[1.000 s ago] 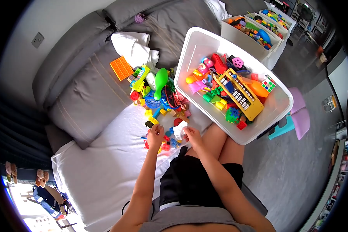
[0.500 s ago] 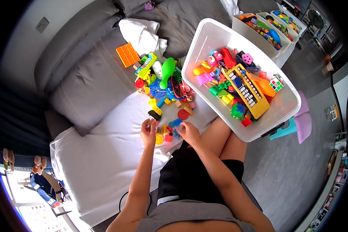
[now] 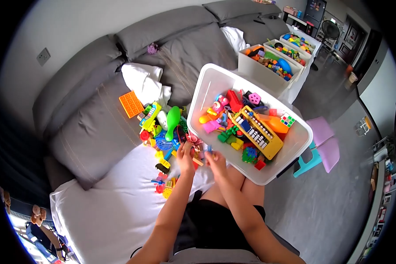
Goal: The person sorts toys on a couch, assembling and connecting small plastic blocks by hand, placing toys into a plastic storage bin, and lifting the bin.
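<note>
My left hand (image 3: pixel 186 159) is over the right side of a toy pile on the white cloth, fingers stretched toward pink and red pieces. What lies under its fingertips is partly hidden. My right hand (image 3: pixel 216 163) pinches a small blue toy piece (image 3: pixel 209 149) beside the near wall of a clear plastic bin (image 3: pixel 268 172). Left of my hands lie a green maraca-shaped toy (image 3: pixel 173 122), a blue openwork toy (image 3: pixel 165 141), a black-and-yellow toy (image 3: pixel 162 168) and a yellow gear-like piece (image 3: pixel 167 192).
In the bin are a yellow abacus (image 3: pixel 268 146), a puzzle cube (image 3: pixel 287 119) and several other toys. Behind it stand white boxes (image 3: pixel 251 68) of toys. An orange block plate (image 3: pixel 131 104) lies on the grey sofa (image 3: pixel 97 127). A purple-and-teal chair (image 3: pixel 323 143) stands right.
The view has tilted up, showing more sofa and room. Both hands have moved away from the loose pieces at the near end toward the bin. A small blue piece now shows in my right hand.
</note>
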